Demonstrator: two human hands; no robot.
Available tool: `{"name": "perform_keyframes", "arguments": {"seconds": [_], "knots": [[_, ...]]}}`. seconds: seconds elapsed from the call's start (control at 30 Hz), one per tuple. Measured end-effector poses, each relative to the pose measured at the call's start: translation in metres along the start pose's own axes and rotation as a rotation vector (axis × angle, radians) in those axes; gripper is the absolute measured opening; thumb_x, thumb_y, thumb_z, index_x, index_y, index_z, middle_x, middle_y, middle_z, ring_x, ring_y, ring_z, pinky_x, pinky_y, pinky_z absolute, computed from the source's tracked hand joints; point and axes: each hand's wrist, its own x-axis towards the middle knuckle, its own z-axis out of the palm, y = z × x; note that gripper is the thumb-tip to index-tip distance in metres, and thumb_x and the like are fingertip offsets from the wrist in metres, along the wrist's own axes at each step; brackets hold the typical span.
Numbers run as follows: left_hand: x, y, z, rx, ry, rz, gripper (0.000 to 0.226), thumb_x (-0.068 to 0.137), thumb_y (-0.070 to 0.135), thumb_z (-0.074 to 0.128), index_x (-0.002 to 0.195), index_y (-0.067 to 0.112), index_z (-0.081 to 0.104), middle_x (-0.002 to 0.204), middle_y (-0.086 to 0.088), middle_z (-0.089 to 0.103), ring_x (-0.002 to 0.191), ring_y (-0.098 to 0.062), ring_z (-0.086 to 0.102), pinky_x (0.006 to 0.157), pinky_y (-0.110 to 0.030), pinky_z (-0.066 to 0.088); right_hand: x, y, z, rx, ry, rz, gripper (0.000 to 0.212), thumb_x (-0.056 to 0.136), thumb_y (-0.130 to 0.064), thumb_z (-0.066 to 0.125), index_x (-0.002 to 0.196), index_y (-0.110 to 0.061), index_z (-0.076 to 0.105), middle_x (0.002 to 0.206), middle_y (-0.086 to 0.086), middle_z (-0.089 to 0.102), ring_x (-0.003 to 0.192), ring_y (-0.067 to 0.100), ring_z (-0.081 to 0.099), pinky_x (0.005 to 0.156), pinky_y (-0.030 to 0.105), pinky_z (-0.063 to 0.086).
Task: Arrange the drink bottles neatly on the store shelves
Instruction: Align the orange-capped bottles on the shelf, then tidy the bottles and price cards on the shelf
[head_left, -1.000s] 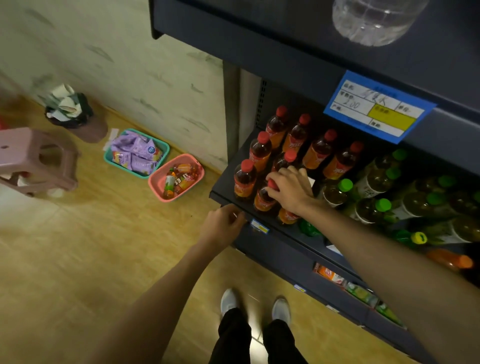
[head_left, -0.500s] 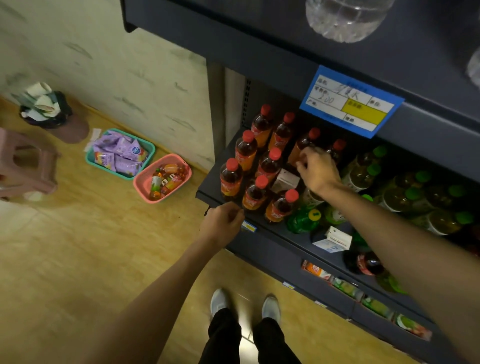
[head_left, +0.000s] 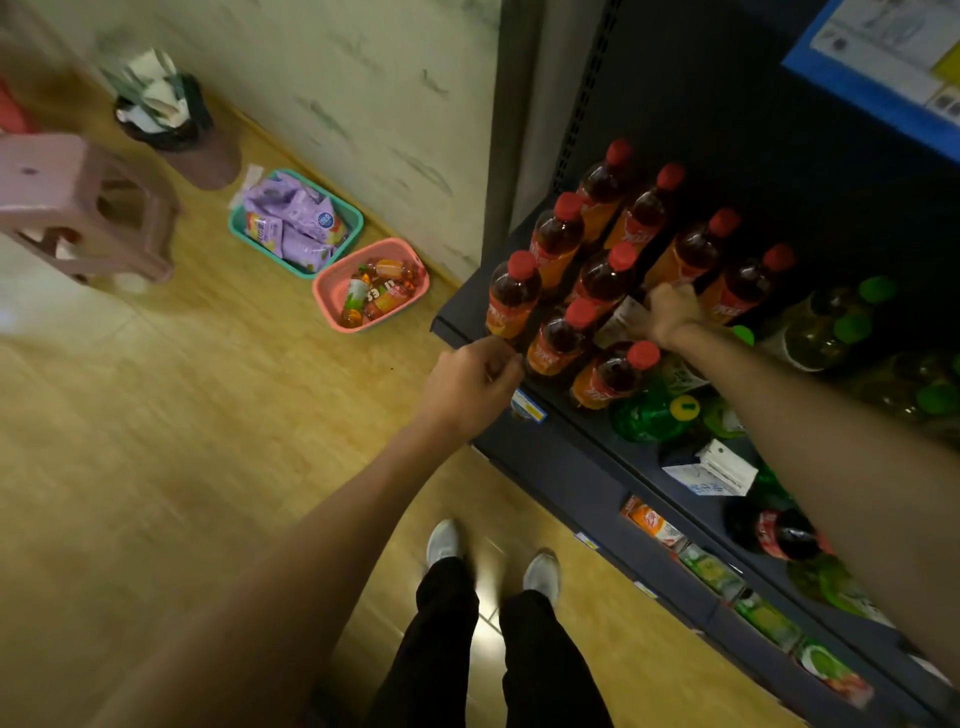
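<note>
Red-capped bottles (head_left: 558, 340) between hands: left (head_left: 470, 387) curled on shelf edge (head_left: 550, 441), right (head_left: 667, 314) grip unclear.

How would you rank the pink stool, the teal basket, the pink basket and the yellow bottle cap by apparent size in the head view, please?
1. Pink stool, partly cut off by the frame edge.
2. Teal basket and pink basket: look alike, so unranked.
3. Yellow bottle cap, smallest.

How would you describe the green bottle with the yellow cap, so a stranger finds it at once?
Look at the dark shelf holding red-capped bottles. At its front edge, right of the nearest red cap, one green bottle lies on its side. It alone has a yellow cap.
</note>
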Motion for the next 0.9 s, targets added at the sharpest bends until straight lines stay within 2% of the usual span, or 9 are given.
{"name": "perform_keyframes", "arguments": {"seconds": [0.07,0.17,0.3,0.4,0.47,0.6,0.7,0.77,0.9], "knots": [[-0.002,0.000,0.002,0.003,0.002,0.001,0.015,0.094,0.027,0.052,0.078,0.026,0.053,0.066,0.012,0.051,0.063,-0.010,0.051,0.056,-0.023,0.037,0.004,0.001,0.004,-0.027,-0.005,0.010,0.035,0.093,-0.027,0.058,0.104,0.006,0.062,0.117,0.027,0.056,0.107,0.042,0.057,0.086,0.037,0.049],[-0.003,-0.002,0.006,0.007,0.016,0.000,0.016,0.094,0.025,0.053,0.088,0.015,0.064,0.072,0.005,0.057,0.066,-0.013,0.054,0.059,-0.025,0.041,0.007,0.001,0.007,-0.068,0.015,0.021,0.032,0.095,-0.022,0.054,0.108,0.006,0.062,0.117,0.028,0.056,0.106,0.042,0.057,0.084,0.037,0.049],[-0.002,0.000,0.011,0.024,0.020,-0.010,0.017,0.094,0.026,0.053,0.092,0.015,0.065,0.072,0.005,0.056,0.065,-0.013,0.054,0.060,-0.026,0.042,0.010,0.003,0.009,-0.090,-0.002,0.024,0.024,0.095,-0.012,0.051,0.105,0.006,0.062,0.113,0.027,0.059,0.103,0.041,0.059,0.080,0.038,0.049],[0.000,0.004,0.013,0.011,0.014,-0.019,0.012,0.093,0.027,0.053,0.084,0.022,0.060,0.068,0.008,0.054,0.064,-0.012,0.053,0.059,-0.028,0.044,0.011,0.002,0.007,-0.066,-0.003,0.000,0.020,0.094,-0.015,0.054,0.098,0.002,0.062,0.111,0.024,0.060,0.099,0.038,0.060,0.070,0.033,0.045],[0.001,0.007,0.014,0.012,0.008,-0.023,0.012,0.093,0.027,0.053,0.082,0.027,0.055,0.066,0.012,0.052,0.063,-0.010,0.053,0.058,-0.028,0.044,0.010,0.001,0.002,-0.042,-0.013,-0.013,0.020,0.092,-0.018,0.058,0.097,0.002,0.061,0.108,0.023,0.061,0.097,0.037,0.061,0.069,0.032,0.044],[0.002,0.010,0.015,0.008,0.016,-0.021,0.013,0.093,0.026,0.053,0.085,0.019,0.062,0.070,0.005,0.058,0.064,-0.012,0.055,0.059,-0.030,0.046,0.002,0.003,-0.016,0.034,-0.034,-0.048,0.029,0.078,-0.023,0.076,0.090,0.000,0.061,0.101,0.020,0.062,0.092,0.033,0.060,0.069,0.033,0.048],[0.000,0.017,0.018,0.022,0.019,-0.009,0.015,0.093,0.024,0.054,0.084,0.016,0.063,0.070,0.002,0.061,0.063,-0.012,0.055,0.057,-0.026,0.043,-0.010,0.012,-0.035,0.097,0.031,-0.081,0.030,0.076,-0.029,0.078,0.085,-0.005,0.062,0.101,0.017,0.064,0.095,0.032,0.061,0.076,0.036,0.051],[-0.001,0.023,0.023,0.047,0.010,-0.010,0.015,0.092,0.027,0.053,0.084,0.018,0.062,0.071,0.002,0.062,0.063,-0.011,0.055,0.057,-0.026,0.042,-0.022,0.017,-0.048,0.167,0.068,-0.096,0.025,0.078,-0.028,0.077,0.078,-0.010,0.060,0.097,0.013,0.064,0.092,0.027,0.062,0.072,0.034,0.048],[-0.006,0.037,0.031,0.045,-0.030,-0.023,0.012,0.091,0.028,0.053,0.092,0.021,0.063,0.075,0.004,0.062,0.066,-0.011,0.056,0.055,-0.024,0.040,-0.051,0.021,-0.075,0.231,0.163,-0.171,0.027,0.078,-0.024,0.076,0.088,-0.001,0.066,0.081,0.003,0.059,0.078,0.017,0.058,0.059,0.023,0.039]]}}
